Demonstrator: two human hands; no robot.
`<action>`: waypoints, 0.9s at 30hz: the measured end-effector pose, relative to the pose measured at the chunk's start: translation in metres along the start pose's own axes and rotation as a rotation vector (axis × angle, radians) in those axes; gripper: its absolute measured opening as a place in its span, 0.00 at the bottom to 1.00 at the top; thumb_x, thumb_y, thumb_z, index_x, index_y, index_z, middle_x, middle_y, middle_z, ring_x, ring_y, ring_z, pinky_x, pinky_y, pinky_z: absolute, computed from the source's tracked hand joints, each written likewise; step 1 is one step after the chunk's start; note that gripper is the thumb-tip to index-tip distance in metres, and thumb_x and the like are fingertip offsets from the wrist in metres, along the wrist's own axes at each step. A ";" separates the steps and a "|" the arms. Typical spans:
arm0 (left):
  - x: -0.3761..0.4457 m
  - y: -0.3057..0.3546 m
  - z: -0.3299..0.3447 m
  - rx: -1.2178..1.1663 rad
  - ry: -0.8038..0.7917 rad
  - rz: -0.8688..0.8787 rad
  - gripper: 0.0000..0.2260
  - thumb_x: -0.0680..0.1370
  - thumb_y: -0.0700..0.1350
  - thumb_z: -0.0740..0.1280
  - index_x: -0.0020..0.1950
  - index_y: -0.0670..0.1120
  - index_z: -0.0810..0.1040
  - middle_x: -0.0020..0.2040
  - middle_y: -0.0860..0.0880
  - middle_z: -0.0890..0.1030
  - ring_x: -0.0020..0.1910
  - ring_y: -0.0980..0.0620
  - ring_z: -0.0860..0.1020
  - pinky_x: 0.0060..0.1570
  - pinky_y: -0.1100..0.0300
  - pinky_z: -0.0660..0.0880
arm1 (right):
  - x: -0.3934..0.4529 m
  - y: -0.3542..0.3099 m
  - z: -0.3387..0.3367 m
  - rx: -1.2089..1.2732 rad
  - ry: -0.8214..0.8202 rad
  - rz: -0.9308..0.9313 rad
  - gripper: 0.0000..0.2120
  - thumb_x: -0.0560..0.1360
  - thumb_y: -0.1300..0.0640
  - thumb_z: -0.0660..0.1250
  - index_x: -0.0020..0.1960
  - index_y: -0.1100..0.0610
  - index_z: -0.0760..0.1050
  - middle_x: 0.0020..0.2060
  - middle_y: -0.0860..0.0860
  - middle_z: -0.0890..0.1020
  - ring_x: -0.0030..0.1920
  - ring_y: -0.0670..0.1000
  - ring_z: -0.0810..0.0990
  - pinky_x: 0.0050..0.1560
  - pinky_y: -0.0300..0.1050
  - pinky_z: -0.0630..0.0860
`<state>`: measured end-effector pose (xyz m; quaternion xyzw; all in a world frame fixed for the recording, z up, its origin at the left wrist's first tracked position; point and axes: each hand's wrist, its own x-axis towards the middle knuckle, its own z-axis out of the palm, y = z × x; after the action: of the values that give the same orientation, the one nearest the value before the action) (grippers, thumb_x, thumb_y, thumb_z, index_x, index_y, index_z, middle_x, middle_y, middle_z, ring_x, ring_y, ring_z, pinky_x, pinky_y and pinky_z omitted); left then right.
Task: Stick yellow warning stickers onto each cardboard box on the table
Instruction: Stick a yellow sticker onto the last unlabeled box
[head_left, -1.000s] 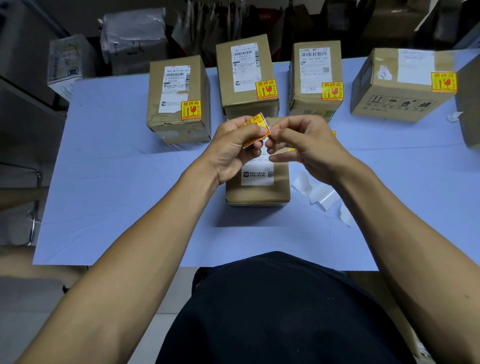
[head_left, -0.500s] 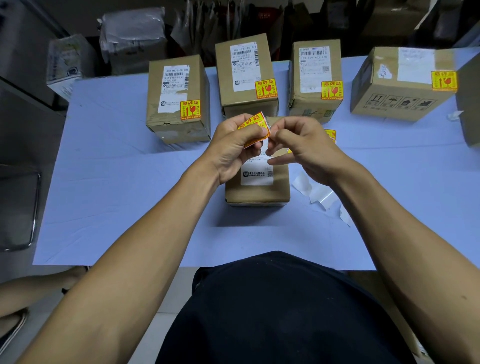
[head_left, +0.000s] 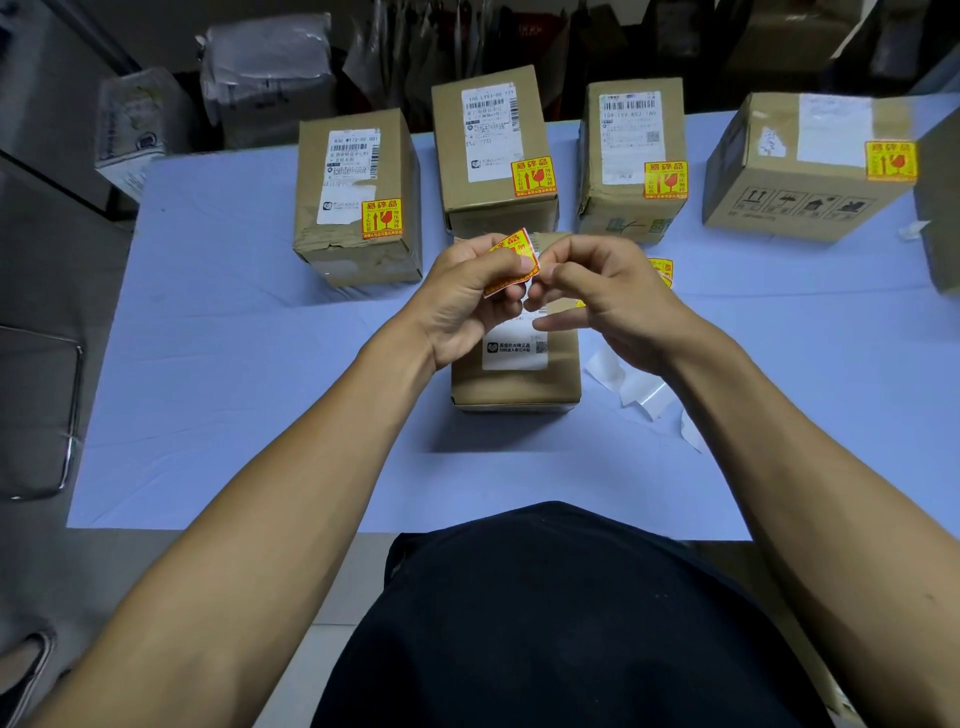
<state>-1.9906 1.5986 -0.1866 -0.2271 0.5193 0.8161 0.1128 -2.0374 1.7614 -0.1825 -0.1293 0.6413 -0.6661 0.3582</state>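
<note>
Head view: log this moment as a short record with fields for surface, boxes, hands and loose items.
surface: table with blue cover
stickered boxes: four in the back row, e.g. leftmost box
near box: near box, under the hands, sticker not visible
left hand: pinching yellow warning sticker
right hand: fingertips at the sticker's edge
loose: white backing strips
</note>
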 end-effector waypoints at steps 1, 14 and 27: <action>0.000 0.000 0.000 0.002 0.001 0.001 0.07 0.78 0.33 0.64 0.44 0.43 0.76 0.32 0.49 0.79 0.25 0.59 0.73 0.27 0.68 0.73 | 0.000 0.000 0.000 -0.004 0.003 -0.003 0.11 0.80 0.65 0.62 0.42 0.56 0.77 0.34 0.50 0.82 0.39 0.48 0.82 0.42 0.45 0.82; 0.003 -0.011 0.001 0.260 0.234 0.145 0.15 0.72 0.42 0.77 0.53 0.50 0.76 0.49 0.49 0.79 0.44 0.53 0.78 0.44 0.58 0.75 | 0.004 0.007 -0.001 -0.084 0.146 -0.063 0.10 0.78 0.61 0.63 0.40 0.53 0.77 0.32 0.48 0.81 0.38 0.46 0.81 0.41 0.43 0.81; -0.005 -0.013 0.008 0.376 0.110 0.293 0.02 0.73 0.39 0.75 0.43 0.46 0.85 0.39 0.47 0.84 0.44 0.47 0.82 0.54 0.44 0.79 | 0.003 0.012 -0.006 -0.186 0.159 -0.117 0.08 0.78 0.59 0.66 0.41 0.52 0.78 0.32 0.45 0.82 0.38 0.43 0.81 0.40 0.36 0.79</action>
<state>-1.9830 1.6118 -0.1914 -0.1686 0.6947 0.6992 0.0048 -2.0398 1.7650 -0.1959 -0.1461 0.7181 -0.6316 0.2532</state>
